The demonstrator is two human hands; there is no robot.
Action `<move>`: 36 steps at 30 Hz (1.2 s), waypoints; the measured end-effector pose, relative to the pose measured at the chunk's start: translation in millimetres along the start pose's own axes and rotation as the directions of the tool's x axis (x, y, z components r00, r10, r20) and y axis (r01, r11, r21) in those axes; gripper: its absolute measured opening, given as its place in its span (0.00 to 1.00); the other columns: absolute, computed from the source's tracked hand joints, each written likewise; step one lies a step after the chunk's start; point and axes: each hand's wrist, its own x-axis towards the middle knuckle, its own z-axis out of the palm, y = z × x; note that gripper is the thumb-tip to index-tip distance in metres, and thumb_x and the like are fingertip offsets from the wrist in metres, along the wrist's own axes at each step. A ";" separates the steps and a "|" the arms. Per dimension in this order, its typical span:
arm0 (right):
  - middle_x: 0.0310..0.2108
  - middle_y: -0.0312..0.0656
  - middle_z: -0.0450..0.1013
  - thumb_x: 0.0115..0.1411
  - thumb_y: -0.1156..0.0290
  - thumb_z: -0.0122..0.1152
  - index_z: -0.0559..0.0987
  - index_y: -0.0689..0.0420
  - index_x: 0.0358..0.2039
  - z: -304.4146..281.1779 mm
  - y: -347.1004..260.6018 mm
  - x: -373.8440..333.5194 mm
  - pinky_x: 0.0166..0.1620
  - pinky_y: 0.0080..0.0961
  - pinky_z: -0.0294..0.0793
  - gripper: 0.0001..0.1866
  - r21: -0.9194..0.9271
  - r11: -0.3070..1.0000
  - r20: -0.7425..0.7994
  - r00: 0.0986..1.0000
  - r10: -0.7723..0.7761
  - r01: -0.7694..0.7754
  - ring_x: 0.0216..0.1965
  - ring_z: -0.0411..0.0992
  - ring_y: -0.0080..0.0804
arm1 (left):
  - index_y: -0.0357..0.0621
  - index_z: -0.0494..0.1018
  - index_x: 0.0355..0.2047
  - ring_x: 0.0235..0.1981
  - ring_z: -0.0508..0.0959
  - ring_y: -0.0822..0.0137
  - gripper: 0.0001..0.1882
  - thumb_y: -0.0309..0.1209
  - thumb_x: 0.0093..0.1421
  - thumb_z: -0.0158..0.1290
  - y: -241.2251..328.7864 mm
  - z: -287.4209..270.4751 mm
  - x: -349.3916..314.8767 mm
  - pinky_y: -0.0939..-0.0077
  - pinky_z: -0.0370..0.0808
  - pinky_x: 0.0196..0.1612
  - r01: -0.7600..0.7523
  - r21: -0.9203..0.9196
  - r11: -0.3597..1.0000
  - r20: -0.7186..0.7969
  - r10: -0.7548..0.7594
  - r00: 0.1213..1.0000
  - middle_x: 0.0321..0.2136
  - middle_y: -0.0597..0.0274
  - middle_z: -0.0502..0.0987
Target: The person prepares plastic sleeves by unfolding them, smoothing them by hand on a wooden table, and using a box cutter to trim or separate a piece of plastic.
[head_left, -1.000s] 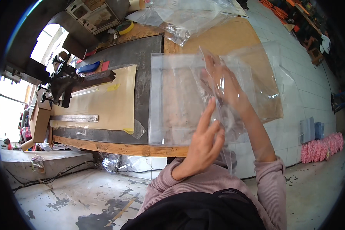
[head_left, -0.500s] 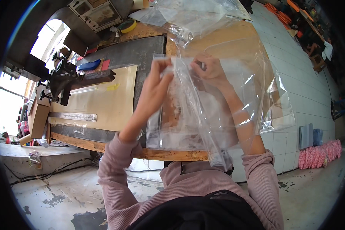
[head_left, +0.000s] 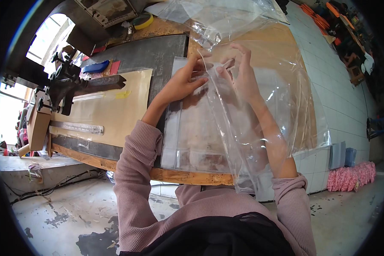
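The tabletop (head_left: 166, 49) carries a brown sheet (head_left: 281, 45) along its right side, under much of the clear plastic. A loose clear plastic film (head_left: 226, 128) lies over the middle of the front edge, its lower end hanging past that edge and its right part reaching beyond the right edge. It looks light and thin, soft enough to sag and crease under its own weight; the gloss suggests it will slip on other plastic or cling to it. It should not break, though it would likely wrinkle or keep a crease. Beneath it, flat clear plastic pieces (head_left: 170, 153) reach the front edge, lying smoother.

The left hand (head_left: 183, 83) is at the film's upper left border, thumb parted from half-curled fingers; the right hand (head_left: 245, 83) shows through the film, fingers bent and forefinger raised. Whether either one pinches any plastic, I cannot tell. The best hold would probably be a thumb-and-finger pinch at two upper corners, well apart, or along the doubled, folded strip (head_left: 219, 104), which seems stiffer.
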 end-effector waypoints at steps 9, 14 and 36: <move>0.32 0.41 0.74 0.57 0.65 0.59 0.70 0.56 0.48 -2.3 -10.5 0.4 0.39 0.25 0.70 0.20 -0.187 0.979 0.289 0.957 -0.020 0.077 0.32 0.72 0.30 | 0.40 0.49 0.60 0.51 0.71 0.49 0.35 0.28 0.56 0.54 3.2 13.6 -2.0 0.64 0.69 0.51 -0.077 0.199 0.977 -0.182 0.114 0.977 0.49 0.42 0.68; 0.33 0.42 0.73 0.58 0.65 0.58 0.65 0.54 0.53 -1.4 -15.5 -3.7 0.39 0.26 0.71 0.24 -0.073 0.994 0.201 0.975 0.089 -0.076 0.34 0.72 0.32 | 0.24 0.33 0.61 0.60 0.54 0.36 0.44 0.24 0.55 0.51 42.0 66.5 -32.6 0.59 0.56 0.60 -0.044 0.412 0.910 -0.272 0.169 0.947 0.58 0.25 0.49; 0.32 0.44 0.75 0.57 0.70 0.57 0.76 0.61 0.36 -5.1 8.2 0.5 0.39 0.26 0.71 0.09 -0.239 0.969 0.276 0.961 0.002 0.066 0.33 0.73 0.37 | 0.45 0.63 0.57 0.61 0.60 0.64 0.28 0.38 0.57 0.51 73.9 108.9 -141.9 0.52 0.53 0.63 -0.169 0.797 0.580 0.220 -0.018 0.975 0.60 0.61 0.61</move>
